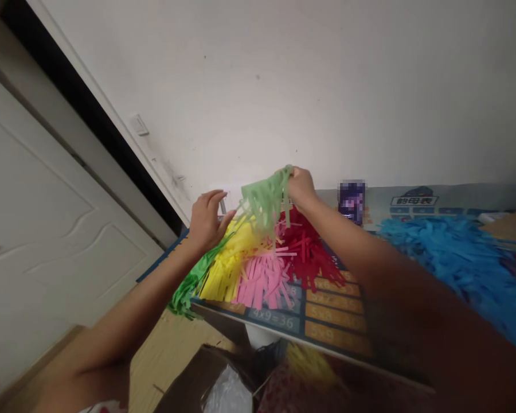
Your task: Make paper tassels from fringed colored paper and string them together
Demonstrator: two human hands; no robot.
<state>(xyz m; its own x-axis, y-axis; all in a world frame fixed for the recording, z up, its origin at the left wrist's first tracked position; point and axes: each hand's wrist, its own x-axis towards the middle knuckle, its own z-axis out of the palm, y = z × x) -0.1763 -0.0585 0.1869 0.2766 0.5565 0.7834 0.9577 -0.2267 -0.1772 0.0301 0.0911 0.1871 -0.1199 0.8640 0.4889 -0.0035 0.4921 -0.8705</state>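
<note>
Pinched in my right hand (pixel 301 188) is a light green fringed paper tassel (pixel 264 198), held in the air with its strips hanging down, partly blurred. My left hand (pixel 207 219) is raised to the left of it, thumb and fingers apart, with nothing visibly held. Below the hands, fringed paper bunches lie on the table: a yellow bunch (pixel 227 261), a pink bunch (pixel 264 281) and a dark red bunch (pixel 312 249). A darker green bunch (pixel 187 292) hangs over the table's left corner, partly behind my left forearm.
The table (pixel 331 312) has a printed times-table cover and stands against a white wall (pixel 284 86). Blue fringed paper (pixel 447 252) is heaped at the right, near a blurred-out phone-like object (pixel 351 202). An open box with clear plastic (pixel 229 393) sits below the front edge. A white door (pixel 64 229) is left.
</note>
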